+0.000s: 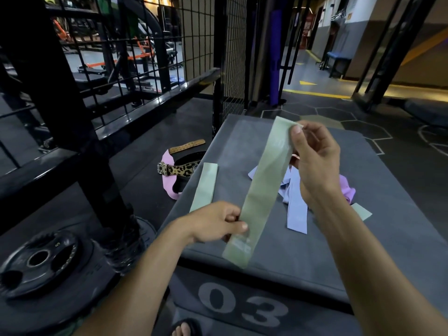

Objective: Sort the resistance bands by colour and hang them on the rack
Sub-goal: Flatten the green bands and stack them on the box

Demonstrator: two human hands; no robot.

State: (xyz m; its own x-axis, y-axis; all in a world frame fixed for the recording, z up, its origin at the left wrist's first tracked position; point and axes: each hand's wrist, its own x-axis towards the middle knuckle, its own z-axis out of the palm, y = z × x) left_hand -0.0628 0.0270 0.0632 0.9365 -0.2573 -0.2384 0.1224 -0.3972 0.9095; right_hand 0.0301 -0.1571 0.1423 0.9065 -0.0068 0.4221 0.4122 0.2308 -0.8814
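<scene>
Above the grey surface [315,251], one green band [264,187] held taut: left hand [215,223] fingers pinch its 7 o'clock end, right hand [315,161] fingers pinch its 1 o'clock end. Second green band [204,186] lies flat at 9 o'clock; lilac bands [294,204], number unclear, at 3 o'clock.

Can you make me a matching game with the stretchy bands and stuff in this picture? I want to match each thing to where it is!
Things:
1. long green band
2. short green band
3. blue bands
4. leopard-print belt

Places:
A. on the floor beside the grey box
B. lying flat on the grey box, left of the hands
C. held up between the left hand and right hand
D. in a pile on the box under the right hand

Pairs: 1-C, 2-B, 3-D, 4-A
</scene>
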